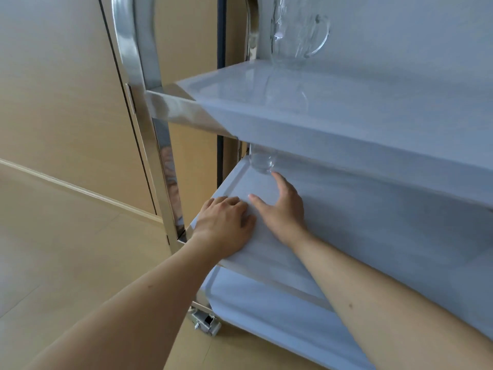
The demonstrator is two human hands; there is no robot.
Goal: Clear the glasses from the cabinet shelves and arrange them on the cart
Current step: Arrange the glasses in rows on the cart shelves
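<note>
Cart (165, 145), steel-framed, three pale grey shelves, on castors; one castor (206, 320) visible at the lower left corner. Top shelf (346, 102): one clear glass jug (298, 30) with handle, standing upright near the back left corner. Middle shelf (373, 222): one small clear glass (262, 161), upright at the far left corner, its upper part hidden behind the edge of the top shelf. Bottom shelf (266, 311): nothing seen on the visible part. Cabinet: not in view. Risks, as judged: the small glass sits close to the shelf's corner and directly ahead of the right fingertips, so a forward push of that hand could tip it or knock it against the frame; any weight put on the shelf edge could roll the cart, since whether the castor is locked cannot be told, and a jolt would unsettle the tall jug above; clear glass against pale shelving is hard to see, so a reach may misjudge its position. Left hand (225, 225): fingers loosely bent, palm down, resting on the front left corner of the middle shelf, holding nothing. Right hand (282, 209): spread flat on the same shelf, fingers straight and extended toward the small glass, fingertips just beside its base; contact cannot be confirmed. The two hands lie close side by side, neither gripping anything.
</note>
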